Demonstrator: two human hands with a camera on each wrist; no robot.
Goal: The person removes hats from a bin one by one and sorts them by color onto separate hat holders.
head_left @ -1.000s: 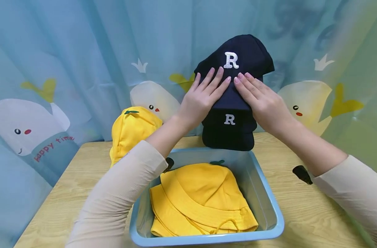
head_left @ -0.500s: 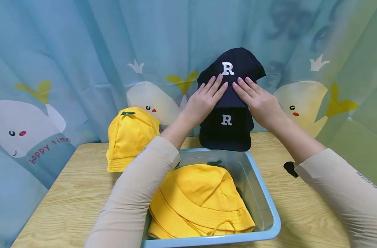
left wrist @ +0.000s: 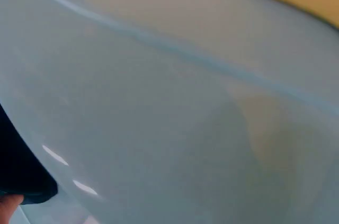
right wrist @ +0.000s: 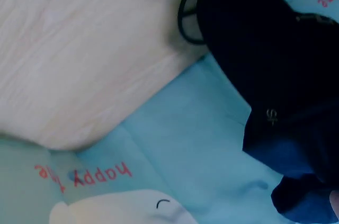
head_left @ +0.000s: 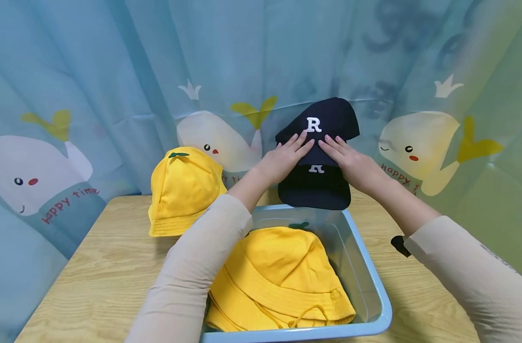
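In the head view my left hand (head_left: 282, 162) and my right hand (head_left: 359, 166) hold a navy baseball cap (head_left: 331, 116) by its brim. Straight fingers lie on top of the brim, and the thumbs are hidden beneath it. A white letter R marks the cap's front. This cap overlaps a second navy cap (head_left: 314, 193) behind the bin, covering the upper part of that one's R. The left wrist view catches a bit of dark cap (left wrist: 24, 166) with a fingertip at its edge. Dark cap fabric (right wrist: 286, 75) fills the right side of the right wrist view.
A blue plastic bin (head_left: 370, 276) holds yellow bucket hats (head_left: 278, 276). Left of it stands another yellow hat (head_left: 185, 190) with a green leaf. Black wire (right wrist: 185, 12) shows beside the caps. A whale-print curtain (head_left: 115, 71) hangs behind the wooden table (head_left: 93, 267).
Both hands have brought the upper cap down onto the lower one, so the lower R is now partly covered. The yellow hats stay where they were.
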